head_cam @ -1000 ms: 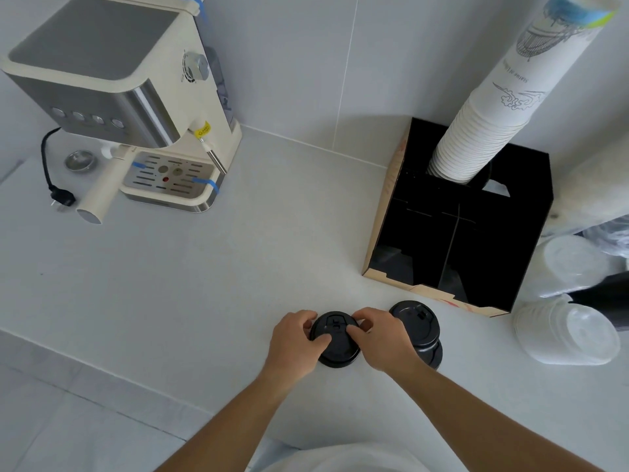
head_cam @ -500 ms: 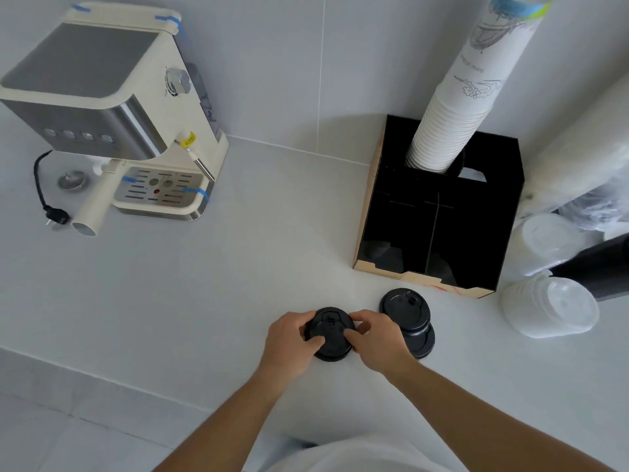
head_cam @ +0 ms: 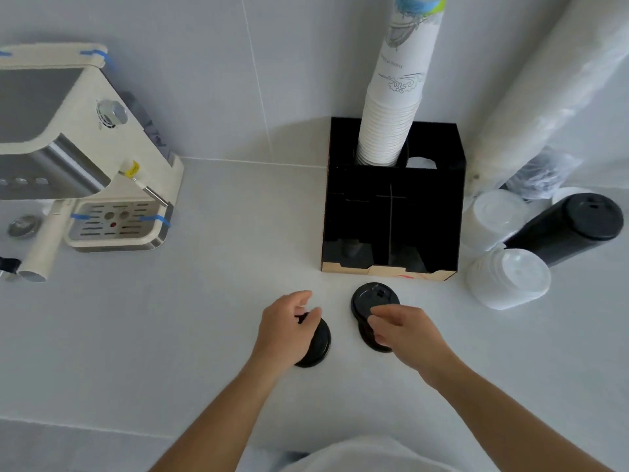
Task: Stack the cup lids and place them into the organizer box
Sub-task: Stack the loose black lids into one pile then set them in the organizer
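A black cup lid pile (head_cam: 320, 344) lies flat on the white counter, and my left hand (head_cam: 286, 330) rests on top of it with its fingers curled over the rim. To its right a second pile of black lids (head_cam: 372, 299) leans crookedly. My right hand (head_cam: 403, 330) covers its near part, thumb and fingers pinching the lower lids. Just behind both piles stands the black organizer box (head_cam: 391, 212), with dividers and a cardboard front lip. Its front compartments look dark.
A tall stack of white paper cups (head_cam: 394, 107) rises from the box's back left slot. White lid stacks (head_cam: 509, 279) and a black lid sleeve (head_cam: 565, 229) lie to the right. A cream espresso machine (head_cam: 85, 165) stands at the left, with its portafilter handle (head_cam: 41, 247) pointing forward.
My right hand has let go of the left lid pile and moved right onto the leaning pile. My left hand stays on the left pile. The camera has tilted and moved closer.
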